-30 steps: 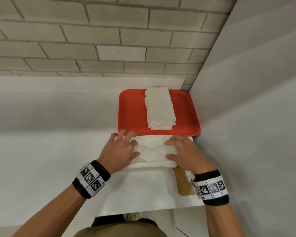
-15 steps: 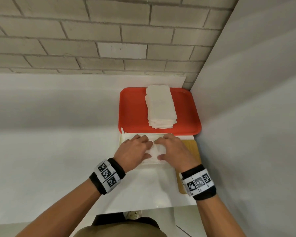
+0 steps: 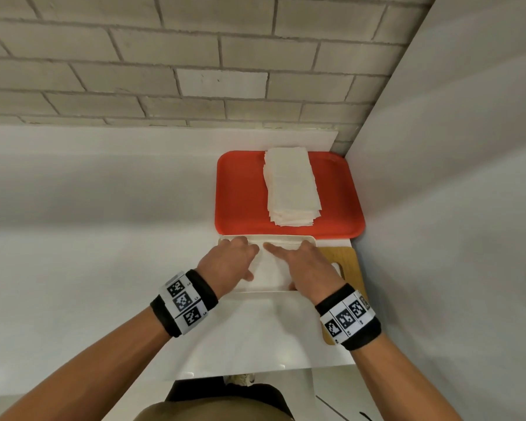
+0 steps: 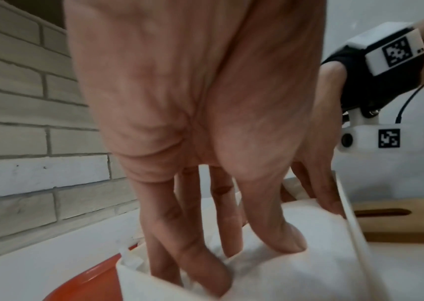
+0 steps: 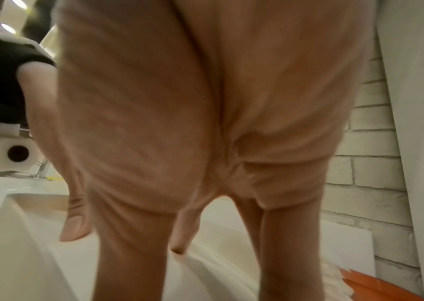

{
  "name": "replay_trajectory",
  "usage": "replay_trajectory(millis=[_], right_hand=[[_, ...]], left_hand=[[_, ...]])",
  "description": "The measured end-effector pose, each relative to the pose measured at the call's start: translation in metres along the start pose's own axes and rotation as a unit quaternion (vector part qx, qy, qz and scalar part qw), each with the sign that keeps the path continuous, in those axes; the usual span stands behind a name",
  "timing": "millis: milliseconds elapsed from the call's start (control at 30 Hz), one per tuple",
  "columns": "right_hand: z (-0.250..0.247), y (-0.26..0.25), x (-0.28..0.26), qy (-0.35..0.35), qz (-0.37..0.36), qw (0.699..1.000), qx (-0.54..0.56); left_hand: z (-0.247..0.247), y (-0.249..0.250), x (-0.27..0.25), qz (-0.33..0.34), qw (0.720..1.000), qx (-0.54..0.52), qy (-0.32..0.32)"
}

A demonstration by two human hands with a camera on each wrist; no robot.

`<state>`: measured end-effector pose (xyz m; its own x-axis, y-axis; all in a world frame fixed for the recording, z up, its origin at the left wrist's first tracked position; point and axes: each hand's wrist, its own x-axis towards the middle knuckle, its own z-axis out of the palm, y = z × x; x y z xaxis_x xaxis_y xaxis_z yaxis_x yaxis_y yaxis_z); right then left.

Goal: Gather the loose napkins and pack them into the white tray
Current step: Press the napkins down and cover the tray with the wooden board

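Down in the white tray, just in front of the orange tray near the counter's far right corner, both hands press flat on the napkins: the left hand and right hand with fingers straight, grasping nothing. A second napkin stack lies on the orange tray; the wristbands carry square black-and-white code markers, with no readable words.

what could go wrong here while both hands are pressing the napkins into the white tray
1. The left hand digs its fingertips into the napkins at the white tray's far corner; that may crumple or tear them.
2. Frayed napkin edges stick up past the far wall beside the red tray; they could spill over.
3. When the right hand lifts, the compressed pile might spring up.
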<state>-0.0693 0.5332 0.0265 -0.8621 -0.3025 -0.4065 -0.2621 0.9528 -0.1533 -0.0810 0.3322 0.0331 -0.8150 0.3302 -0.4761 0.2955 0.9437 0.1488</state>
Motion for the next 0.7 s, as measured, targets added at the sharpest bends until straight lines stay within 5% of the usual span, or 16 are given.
replay_trajectory(millis=[300,533,700], right_hand=[[-0.007,0.004,0.001,-0.012,0.001,1.000,0.011],[-0.008,0.007,0.001,-0.051,-0.010,0.998,0.035],[-0.006,0.023,-0.023,0.004,0.003,0.998,0.062]], left_hand=[[-0.001,0.008,-0.005,-0.079,0.996,-0.038,-0.011],[-0.021,-0.006,0.002,-0.039,0.994,-0.062,-0.081],[-0.016,-0.016,-0.015,-0.028,0.999,0.016,-0.030]])
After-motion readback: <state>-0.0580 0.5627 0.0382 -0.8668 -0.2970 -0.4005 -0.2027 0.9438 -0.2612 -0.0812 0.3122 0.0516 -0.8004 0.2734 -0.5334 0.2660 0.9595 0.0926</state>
